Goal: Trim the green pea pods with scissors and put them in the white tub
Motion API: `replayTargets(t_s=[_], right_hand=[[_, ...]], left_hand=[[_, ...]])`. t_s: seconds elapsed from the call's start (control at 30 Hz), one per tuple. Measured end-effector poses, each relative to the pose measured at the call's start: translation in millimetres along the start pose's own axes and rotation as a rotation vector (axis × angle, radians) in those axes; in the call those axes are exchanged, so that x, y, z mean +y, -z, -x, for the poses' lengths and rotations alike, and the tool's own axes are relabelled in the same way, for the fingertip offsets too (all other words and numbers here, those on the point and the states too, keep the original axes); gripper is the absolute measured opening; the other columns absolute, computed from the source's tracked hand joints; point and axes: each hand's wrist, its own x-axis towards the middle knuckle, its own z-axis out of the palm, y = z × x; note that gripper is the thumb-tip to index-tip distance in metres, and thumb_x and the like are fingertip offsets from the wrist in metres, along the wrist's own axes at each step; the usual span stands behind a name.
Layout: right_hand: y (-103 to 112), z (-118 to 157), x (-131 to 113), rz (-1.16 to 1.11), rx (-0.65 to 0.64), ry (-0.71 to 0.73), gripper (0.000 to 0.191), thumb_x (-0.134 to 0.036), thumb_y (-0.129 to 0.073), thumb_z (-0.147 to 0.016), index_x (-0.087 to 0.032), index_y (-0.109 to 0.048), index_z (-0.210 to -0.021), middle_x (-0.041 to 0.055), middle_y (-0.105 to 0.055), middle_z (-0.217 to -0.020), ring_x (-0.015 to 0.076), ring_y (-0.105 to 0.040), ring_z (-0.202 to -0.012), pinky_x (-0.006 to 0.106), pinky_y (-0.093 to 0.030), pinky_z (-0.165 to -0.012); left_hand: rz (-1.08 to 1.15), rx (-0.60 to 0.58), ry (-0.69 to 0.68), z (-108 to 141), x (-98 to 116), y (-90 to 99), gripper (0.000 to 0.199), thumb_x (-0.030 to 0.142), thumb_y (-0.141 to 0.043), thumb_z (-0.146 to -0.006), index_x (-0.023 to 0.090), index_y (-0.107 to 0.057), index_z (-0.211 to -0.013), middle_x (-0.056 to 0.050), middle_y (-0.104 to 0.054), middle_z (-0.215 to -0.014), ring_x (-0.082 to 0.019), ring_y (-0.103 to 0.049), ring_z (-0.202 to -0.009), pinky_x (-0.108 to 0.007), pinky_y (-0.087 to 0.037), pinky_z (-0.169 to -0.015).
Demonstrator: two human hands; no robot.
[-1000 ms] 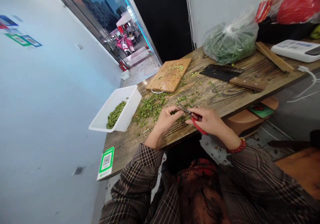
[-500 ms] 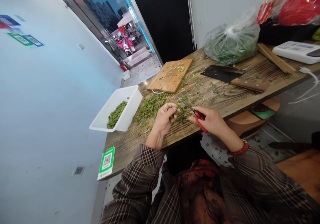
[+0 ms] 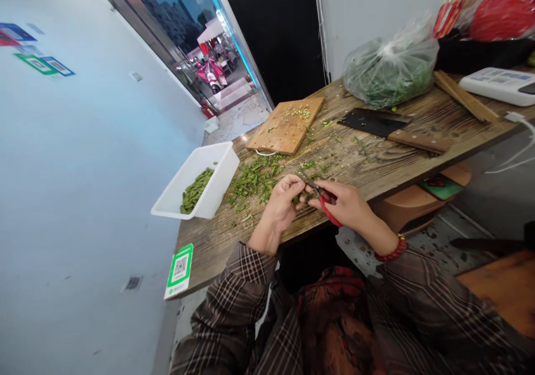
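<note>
Red-handled scissors (image 3: 328, 208) are gripped in my right hand (image 3: 351, 205), its fingers through the handles. Their blades point up and left, right at the fingertips of my left hand (image 3: 284, 202). The left thumb and fingers pinch what looks like a green edamame pod, mostly hidden by the fingers. Beyond and left of that hand, a pile of green pods (image 3: 254, 177) lies loose on the wooden table (image 3: 200, 252). More pods (image 3: 196, 191) sit in a white plastic tub (image 3: 219, 188) at the table's left edge.
Behind the pile lies a wooden cutting board (image 3: 278, 127) with green scraps on it. A cleaver (image 3: 376, 124) rests to the right, near a tied bag of greens (image 3: 390, 74). A white device (image 3: 497, 85) stands far right; a QR-code sign (image 3: 179, 269) is at the near left corner.
My right hand has moved left with the scissors, bringing the blades up to my left fingertips. My left hand has shifted slightly to the right.
</note>
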Motion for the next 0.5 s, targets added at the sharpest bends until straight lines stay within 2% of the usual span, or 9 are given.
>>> replayTargets(t_s=[0.2, 0.3, 0.4, 0.5], right_hand=[[3, 0, 2, 0.041, -0.045, 0.0, 0.034, -0.047, -0.063, -0.082, -0.024, -0.068, -0.107, 0.0046, -0.071, -0.083, 0.0186, -0.062, -0.07, 0.028, -0.044, -0.064], [8, -2, 5, 0.033, -0.002, -0.042, 0.035, -0.047, -0.063, -0.081, -0.022, -0.069, -0.104, 0.0042, -0.069, -0.076, 0.018, -0.061, -0.065, 0.027, -0.043, -0.062], [13, -5, 15, -0.061, 0.112, -0.144, 0.037, -0.047, -0.063, -0.081, -0.02, -0.068, -0.106, 0.0039, -0.068, -0.078, 0.0172, -0.061, -0.067, 0.027, -0.045, -0.063], [16, -6, 28, -0.202, 0.193, -0.217, 0.039, -0.046, -0.064, -0.079, -0.019, -0.067, -0.107, 0.0031, -0.067, -0.078, 0.0169, -0.061, -0.068, 0.028, -0.046, -0.061]], left_hand=[[-0.007, -0.022, 0.004, -3, 2, 2.1, 0.029, 0.029, -0.074, -0.067, 0.018, -0.05, -0.078, 0.003, -0.057, -0.064, -0.004, -0.043, -0.047, -0.017, -0.025, -0.042], [-0.029, -0.028, -0.024, -4, 13, 11.6, 0.026, 0.028, -0.072, -0.068, 0.019, -0.055, -0.084, 0.004, -0.052, -0.063, -0.005, -0.042, -0.048, -0.017, -0.025, -0.042], [-0.084, 0.036, -0.106, -5, 36, 31.3, 0.024, 0.029, -0.071, -0.07, 0.018, -0.06, -0.089, 0.002, -0.05, -0.065, -0.006, -0.042, -0.05, -0.019, -0.024, -0.042], [-0.247, 0.215, -0.241, -5, 66, 65.3, 0.02, 0.029, -0.07, -0.071, 0.016, -0.06, -0.083, 0.001, -0.05, -0.066, -0.006, -0.041, -0.052, -0.02, -0.024, -0.044]])
